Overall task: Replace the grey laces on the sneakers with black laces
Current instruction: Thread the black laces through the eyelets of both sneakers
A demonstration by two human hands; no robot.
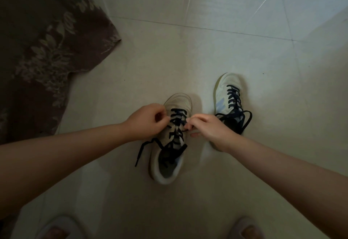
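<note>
1. Two white sneakers sit on the tile floor (207, 50), both already wearing black laces. The near sneaker (169, 163) lies straight ahead of the person with its toe pointing away and heel toward them. The far sneaker (228, 95) is off to the right and a bit further out, well apart from the first.

2. The left hand (146, 122) sits at the left edge of the near sneaker, up near the toe. Its fingers are curled in and seem to be pinching the black lace (177, 123) at one of the upper crossings, though the actual contact is hard to make out in this dim light.

3. The right hand (209, 127) is on the opposite side of that row, fingertips bunched together and pinching the lace at the right edge of the shoe.

4. So the shoe's long axis runs away from the person, and the hands sit either side of it, pulling across it. Both are about equally close. Looks to me like tightening or evening out the crossings row by row.

5. The loose lace end (143, 150) trails off the left side near the collar, so I'd guess the rows get snugged working back toward the heel.

6. I can't see any grey laces anywhere.

7. Also around: a patterned brown cloth (37, 50) at top left, and the person's slippers (54, 227) at the bottom edge.
</note>
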